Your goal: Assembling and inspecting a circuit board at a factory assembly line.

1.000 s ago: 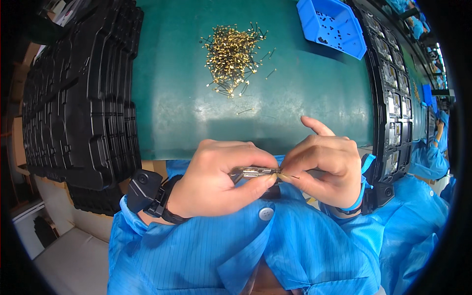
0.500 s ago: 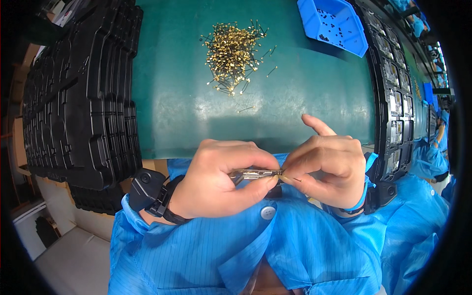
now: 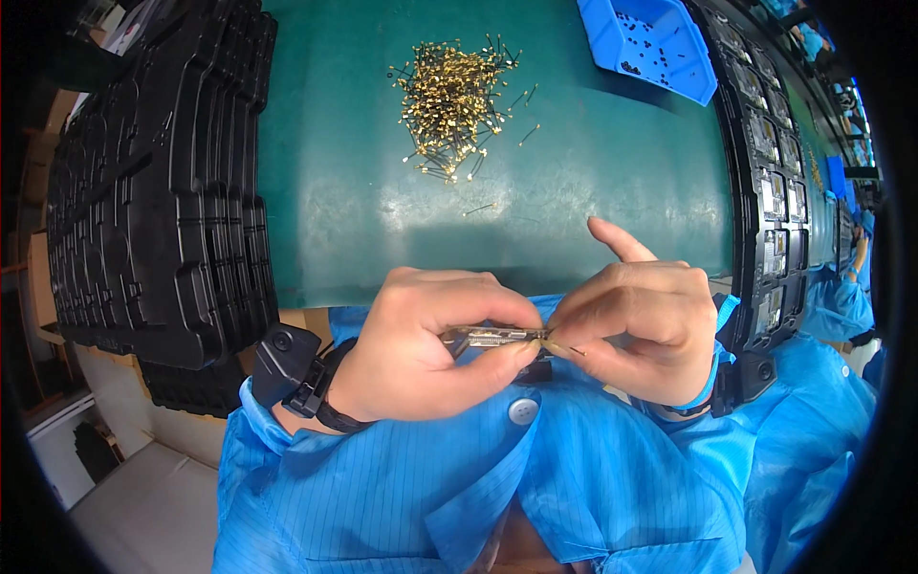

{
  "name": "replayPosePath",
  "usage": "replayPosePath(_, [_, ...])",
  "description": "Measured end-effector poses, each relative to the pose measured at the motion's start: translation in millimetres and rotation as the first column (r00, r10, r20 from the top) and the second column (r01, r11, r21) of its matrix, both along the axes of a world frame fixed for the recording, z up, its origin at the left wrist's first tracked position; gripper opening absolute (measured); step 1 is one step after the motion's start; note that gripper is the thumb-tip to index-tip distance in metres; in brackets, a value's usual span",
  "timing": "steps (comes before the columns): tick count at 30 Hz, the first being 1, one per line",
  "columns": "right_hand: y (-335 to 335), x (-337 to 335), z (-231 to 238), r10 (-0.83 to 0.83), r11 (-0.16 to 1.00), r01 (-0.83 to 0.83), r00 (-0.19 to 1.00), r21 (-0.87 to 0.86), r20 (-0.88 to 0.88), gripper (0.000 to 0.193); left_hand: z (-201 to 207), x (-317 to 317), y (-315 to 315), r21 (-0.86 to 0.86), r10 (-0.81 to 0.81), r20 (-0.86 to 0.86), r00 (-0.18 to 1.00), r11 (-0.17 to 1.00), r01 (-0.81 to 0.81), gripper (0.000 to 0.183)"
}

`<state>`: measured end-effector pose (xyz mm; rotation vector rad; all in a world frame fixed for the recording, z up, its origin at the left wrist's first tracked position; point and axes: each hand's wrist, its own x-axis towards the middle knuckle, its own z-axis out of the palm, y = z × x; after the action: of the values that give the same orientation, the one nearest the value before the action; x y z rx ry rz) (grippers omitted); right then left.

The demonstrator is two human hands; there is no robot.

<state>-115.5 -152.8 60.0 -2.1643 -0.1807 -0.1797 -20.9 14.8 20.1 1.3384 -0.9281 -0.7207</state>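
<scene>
My left hand [image 3: 435,340] is closed, thumb against fingers, round a small flat circuit board assembly [image 3: 492,336] with silvery and gold parts along its edge. It is held edge-on in front of my chest. My right hand [image 3: 641,320] pinches at the board's right end, its index finger raised clear. From that pinch a short thin piece [image 3: 578,351] sticks out; most of it is hidden by the fingertips. Beyond my hands, a heap of small thin black pieces with gold ends [image 3: 451,105] lies on the green table mat [image 3: 593,191].
Stacked black plastic trays [image 3: 163,191] stand at the left. A blue bin [image 3: 660,57] with tiny black parts sits at the far right. Beside it runs a black compartment tray [image 3: 775,201] holding metallic units. One loose gold-ended piece [image 3: 480,209] lies nearer me. Other people in blue [image 3: 837,306] are farther right.
Both hands keep nearly the same pose and grip at the board's right end. The whole view has shifted only slightly.
</scene>
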Motion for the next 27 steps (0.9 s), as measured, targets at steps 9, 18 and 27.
replayPosePath(9, [-2,1,4,0.035,0.999,-0.035,0.999,0.008,-0.016,0.011,1,3,1,0.001,-0.026,0.008,1.000,1.000,0.026,0.010])
replayPosePath(18, [-6,1,-11,-0.012,0.997,0.017,0.998,0.079,-0.064,0.011,1,6,-1,0.085,-0.005,-0.059,0.998,0.996,0.010,0.012])
replayPosePath(27, [-3,1,-16,-0.050,0.992,0.054,0.998,0.115,-0.036,0.010,5,7,1,0.159,0.001,-0.170,0.985,0.987,0.026,0.013])
